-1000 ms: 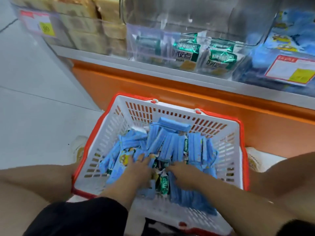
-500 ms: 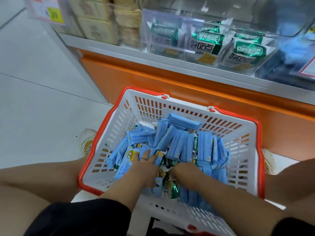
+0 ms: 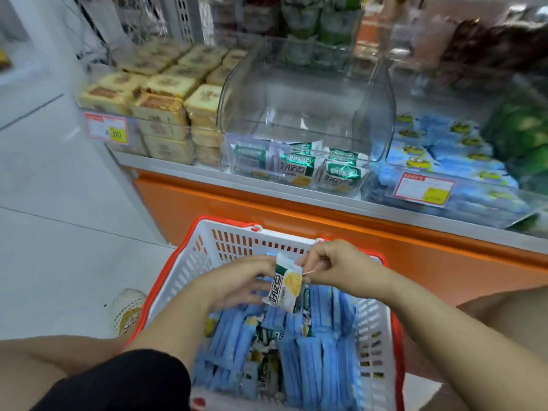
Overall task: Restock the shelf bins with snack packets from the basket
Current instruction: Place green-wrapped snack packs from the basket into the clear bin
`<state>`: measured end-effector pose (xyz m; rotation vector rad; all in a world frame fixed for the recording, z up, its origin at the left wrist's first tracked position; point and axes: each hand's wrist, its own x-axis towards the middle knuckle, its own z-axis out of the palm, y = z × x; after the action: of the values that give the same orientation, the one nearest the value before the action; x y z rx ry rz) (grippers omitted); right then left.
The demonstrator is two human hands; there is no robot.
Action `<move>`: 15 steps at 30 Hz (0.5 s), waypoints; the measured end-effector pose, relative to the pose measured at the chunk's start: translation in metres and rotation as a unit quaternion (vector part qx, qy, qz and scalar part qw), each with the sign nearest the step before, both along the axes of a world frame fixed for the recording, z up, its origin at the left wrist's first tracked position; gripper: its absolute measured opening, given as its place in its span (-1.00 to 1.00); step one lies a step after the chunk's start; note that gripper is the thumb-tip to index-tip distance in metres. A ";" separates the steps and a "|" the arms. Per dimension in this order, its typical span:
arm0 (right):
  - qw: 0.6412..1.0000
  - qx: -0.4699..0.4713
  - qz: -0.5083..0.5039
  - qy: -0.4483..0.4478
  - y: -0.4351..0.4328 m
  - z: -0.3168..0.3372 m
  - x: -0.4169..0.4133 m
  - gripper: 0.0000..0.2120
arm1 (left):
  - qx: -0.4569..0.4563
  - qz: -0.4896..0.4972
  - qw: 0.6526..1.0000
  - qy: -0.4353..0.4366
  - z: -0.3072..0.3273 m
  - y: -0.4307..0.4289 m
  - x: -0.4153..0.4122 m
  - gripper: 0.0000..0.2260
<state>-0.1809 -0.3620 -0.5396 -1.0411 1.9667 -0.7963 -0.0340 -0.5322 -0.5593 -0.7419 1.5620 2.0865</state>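
A white basket (image 3: 184,271) with a red rim sits on the floor in front of me, filled with several blue snack packets (image 3: 314,351) and a few green-and-white ones. Above it, both hands hold one white packet with a green top and a yellow picture (image 3: 283,287). My left hand (image 3: 237,284) grips its left side. My right hand (image 3: 335,266) pinches its upper right corner. Straight ahead on the shelf stands a clear bin (image 3: 302,114) with several matching green-and-white packets (image 3: 296,164) at the bottom.
Left of the clear bin are stacked yellow cake packs (image 3: 160,114) behind a price tag. To its right lies a bin of blue packets (image 3: 444,161) with a red price label. The shelf has an orange base (image 3: 326,226). My knees flank the basket.
Both hands rose out of the basket's packets, lifting one green-and-white packet above it. The view tilted up, showing more of the shelf.
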 end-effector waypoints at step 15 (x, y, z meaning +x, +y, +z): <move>0.960 -0.123 -0.005 0.251 -0.020 0.165 0.015 -0.40 | -0.519 -0.057 0.823 0.226 0.172 -0.029 -0.002 -0.66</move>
<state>-0.1657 -0.3819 -0.3748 -1.4994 2.3333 -0.8576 -0.0357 -0.5607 -0.3874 -0.4190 2.9702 1.2143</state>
